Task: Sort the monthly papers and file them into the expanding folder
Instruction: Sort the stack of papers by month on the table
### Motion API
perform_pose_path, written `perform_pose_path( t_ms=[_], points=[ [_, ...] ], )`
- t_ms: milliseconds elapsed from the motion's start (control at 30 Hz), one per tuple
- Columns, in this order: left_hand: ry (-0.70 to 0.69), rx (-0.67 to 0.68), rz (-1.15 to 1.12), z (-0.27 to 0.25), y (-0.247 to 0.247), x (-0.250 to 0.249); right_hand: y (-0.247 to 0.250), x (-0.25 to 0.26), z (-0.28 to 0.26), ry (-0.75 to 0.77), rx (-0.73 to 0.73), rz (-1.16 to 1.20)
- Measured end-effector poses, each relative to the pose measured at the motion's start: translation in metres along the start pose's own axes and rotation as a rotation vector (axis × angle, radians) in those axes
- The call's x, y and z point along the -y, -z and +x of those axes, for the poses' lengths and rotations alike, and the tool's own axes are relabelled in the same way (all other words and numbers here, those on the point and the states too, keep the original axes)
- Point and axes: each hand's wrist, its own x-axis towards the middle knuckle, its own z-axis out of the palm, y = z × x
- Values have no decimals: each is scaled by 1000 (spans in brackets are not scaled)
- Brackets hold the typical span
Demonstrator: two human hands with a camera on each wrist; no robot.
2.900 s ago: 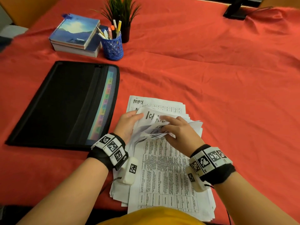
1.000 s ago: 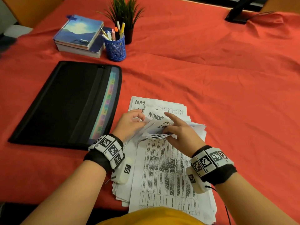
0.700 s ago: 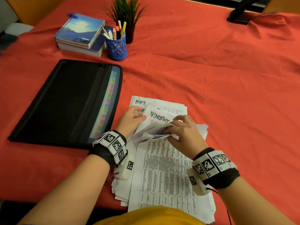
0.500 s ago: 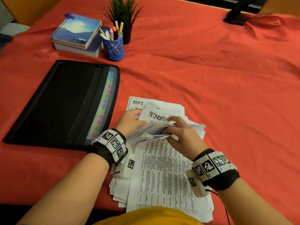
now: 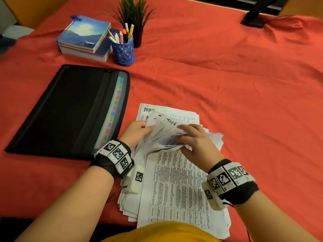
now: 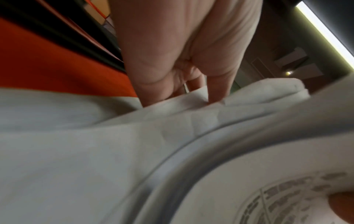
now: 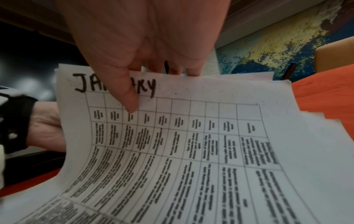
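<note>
- Expanding folder (image 5: pixel 57 110) lay flat nr the table's left edge, coloured tabs showing; no paper seen in it yet, so filing looked not yet begun, sorting only.
- Left hand (image 5: pixel 136 132) had thumb & fingers curled on the lifted left edges of the sheets.
- Paper stack (image 5: pixel 181 186), 1 loose pile at the near edge w/ too many sheets to count; "May" sheet (image 5: pixel 150 110) lay at the bottom, far end.
- Right hand (image 5: pixel 195 142) pinched the "January" sheet (image 7: pixel 191 136), thumb on top.
- Behind: 2 books (image 5: pixel 83 39), 1 pen cup (image 5: pixel 123 52), 1 plant (image 5: pixel 134 13).
</note>
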Motion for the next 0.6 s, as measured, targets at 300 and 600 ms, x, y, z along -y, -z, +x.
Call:
perform_pose_path(
  t_ms=[300,600],
  points=[
    [-10,3,70,6,2,-3,-2,1,-15,-1,-30,0],
    [-12,53,21,-4,-4,-10,-4,-1,-6,-113,66,91]
  ],
)
